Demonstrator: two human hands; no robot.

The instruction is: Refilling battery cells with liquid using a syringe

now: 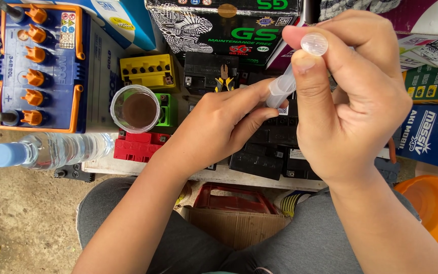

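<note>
My right hand [353,101] holds a clear plastic syringe [284,87] upright, thumb beside its round plunger top [314,44]. My left hand [224,124] pinches the syringe's lower end with its fingertips, over a black motorcycle battery [259,157] on the low bench. The syringe tip is hidden behind my fingers.
A clear cup of brown liquid [135,109] stands left of my hands, near a yellow battery [147,71], a green one [168,109] and a red one [138,147]. A blue battery with orange caps [41,71], a water bottle [51,150], pliers [224,78], boxes and an orange bowl [432,203] surround.
</note>
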